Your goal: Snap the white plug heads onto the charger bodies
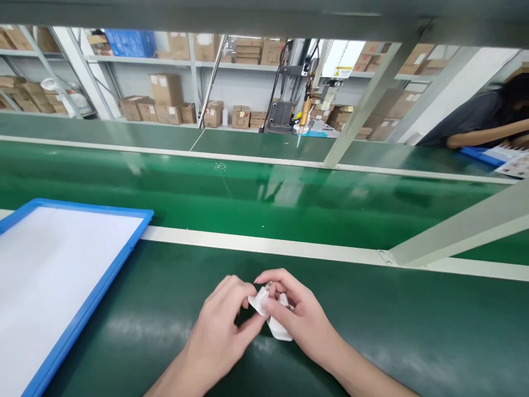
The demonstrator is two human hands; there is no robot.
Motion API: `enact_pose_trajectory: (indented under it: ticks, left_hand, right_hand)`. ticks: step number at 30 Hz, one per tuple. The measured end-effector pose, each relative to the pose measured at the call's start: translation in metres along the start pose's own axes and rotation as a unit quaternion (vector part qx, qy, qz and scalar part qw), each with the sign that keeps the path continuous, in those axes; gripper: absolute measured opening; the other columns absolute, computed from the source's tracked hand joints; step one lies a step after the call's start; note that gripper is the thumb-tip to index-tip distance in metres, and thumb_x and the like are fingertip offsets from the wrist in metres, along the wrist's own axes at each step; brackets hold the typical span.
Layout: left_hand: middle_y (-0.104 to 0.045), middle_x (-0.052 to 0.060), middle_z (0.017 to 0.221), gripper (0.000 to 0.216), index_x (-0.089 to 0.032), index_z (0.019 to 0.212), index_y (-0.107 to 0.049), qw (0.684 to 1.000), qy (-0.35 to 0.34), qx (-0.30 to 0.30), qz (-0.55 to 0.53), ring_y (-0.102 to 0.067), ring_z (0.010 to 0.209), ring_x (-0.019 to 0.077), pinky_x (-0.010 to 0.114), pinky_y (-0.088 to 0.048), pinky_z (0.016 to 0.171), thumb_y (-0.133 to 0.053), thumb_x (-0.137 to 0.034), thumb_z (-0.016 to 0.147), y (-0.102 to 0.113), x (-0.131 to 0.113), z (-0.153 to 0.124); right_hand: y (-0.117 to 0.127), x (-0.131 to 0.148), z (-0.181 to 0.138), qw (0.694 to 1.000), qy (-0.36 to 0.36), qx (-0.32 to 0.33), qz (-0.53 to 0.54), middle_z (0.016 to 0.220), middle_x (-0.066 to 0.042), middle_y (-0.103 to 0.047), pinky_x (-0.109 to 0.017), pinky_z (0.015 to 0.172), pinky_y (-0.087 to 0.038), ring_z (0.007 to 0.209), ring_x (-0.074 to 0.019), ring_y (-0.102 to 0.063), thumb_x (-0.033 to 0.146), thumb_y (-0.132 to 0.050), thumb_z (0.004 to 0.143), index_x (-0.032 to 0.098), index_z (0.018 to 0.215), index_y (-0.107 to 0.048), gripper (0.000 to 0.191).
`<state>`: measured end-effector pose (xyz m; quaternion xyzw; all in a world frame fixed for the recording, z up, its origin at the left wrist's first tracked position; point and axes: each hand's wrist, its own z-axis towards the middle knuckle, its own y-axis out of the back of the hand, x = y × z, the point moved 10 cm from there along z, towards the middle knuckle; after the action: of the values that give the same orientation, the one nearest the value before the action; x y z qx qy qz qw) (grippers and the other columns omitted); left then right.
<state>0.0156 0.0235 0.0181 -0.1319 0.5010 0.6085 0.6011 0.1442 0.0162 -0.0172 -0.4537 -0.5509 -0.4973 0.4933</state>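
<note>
Just over the dark green worktop (173,309), both my hands meet around small white plastic pieces. My left hand (225,317) is closed, with finger and thumb at the left side of a white plug piece (259,301) that has metal pins pointing up. My right hand (303,317) also touches that piece with its thumb and fingers. A second white piece, seemingly a plug adapter (280,329), sits in my right hand under the thumb. The fingers partly hide both pieces, and whether the two are joined I cannot tell.
A blue-rimmed tray with a white surface (78,264) lies on the left. Beyond a pale rail (256,242) runs a green conveyor belt (198,193). Slanted posts (458,226) rise at the right. Machinery (289,94), boxed shelves and another person's arm (487,135) are further back.
</note>
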Motion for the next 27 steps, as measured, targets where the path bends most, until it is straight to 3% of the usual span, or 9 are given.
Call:
enact_pose_trajectory:
  ticks: [4,8,13,18,23,27]
  left_hand:
    - [-0.06,0.002,0.093,0.023,-0.021,0.109,-0.054,0.999,-0.024,0.046,0.008,-0.055,0.085,0.0152,0.026,-0.046,0.074,-0.057,-0.008,0.09,-0.008,-0.005,-0.005]
    - [-0.06,0.004,0.107,0.035,-0.025,0.12,-0.053,0.995,-0.01,0.098,-0.03,-0.057,0.098,0.0161,0.028,-0.049,0.085,-0.052,-0.005,0.092,-0.013,-0.006,-0.006]
    - [-0.057,0.004,0.112,0.043,-0.028,0.128,-0.046,0.992,0.028,0.108,-0.051,-0.057,0.1,0.0155,0.027,-0.05,0.086,-0.047,-0.004,0.092,-0.01,-0.002,-0.005]
    - [-0.053,0.006,0.113,0.037,-0.028,0.127,-0.042,0.99,0.066,0.107,-0.06,-0.055,0.099,0.0169,0.031,-0.051,0.085,-0.048,-0.011,0.095,-0.009,0.008,-0.006]
    - [-0.052,0.005,0.113,0.029,-0.029,0.128,-0.041,0.98,0.147,0.093,-0.097,-0.055,0.092,0.0151,0.031,-0.052,0.082,-0.051,-0.027,0.1,-0.008,0.029,-0.009]
    - [-0.055,0.004,0.113,0.03,-0.031,0.129,-0.042,0.972,0.169,0.112,-0.117,-0.055,0.095,0.0157,0.032,-0.052,0.085,-0.052,-0.033,0.101,-0.012,0.033,-0.011]
  right_hand:
    - [-0.006,0.002,-0.003,0.999,0.004,0.036,-0.033,0.084,0.0,-0.06,-0.023,0.062,-0.039,0.07,-0.0126,-0.052,0.049,-0.068,0.093,0.022,0.111,-0.063,0.032]
    - [-0.007,0.009,-0.008,0.995,0.03,0.026,-0.091,0.09,-0.002,-0.064,-0.025,0.066,-0.043,0.077,-0.0147,-0.057,0.044,-0.058,0.1,0.021,0.11,-0.062,0.025]
    - [-0.002,0.003,-0.008,0.999,0.005,-0.007,-0.048,0.089,-0.002,-0.064,-0.026,0.066,-0.047,0.074,-0.0143,-0.059,0.046,-0.057,0.102,0.021,0.113,-0.06,0.028]
    - [0.0,-0.008,-0.005,0.989,-0.053,-0.049,0.132,0.087,-0.004,-0.066,-0.022,0.053,-0.04,0.064,-0.0127,-0.057,0.049,-0.062,0.099,0.02,0.113,-0.06,0.032]
    - [-0.024,-0.022,-0.009,0.906,-0.149,-0.049,0.393,0.089,-0.004,-0.065,-0.019,0.05,-0.033,0.054,-0.0065,-0.046,0.044,-0.07,0.094,0.019,0.105,-0.061,0.028]
    - [-0.035,-0.02,-0.012,0.874,-0.16,-0.023,0.458,0.085,-0.002,-0.063,-0.019,0.052,-0.035,0.055,-0.0059,-0.047,0.042,-0.069,0.096,0.018,0.101,-0.063,0.026]
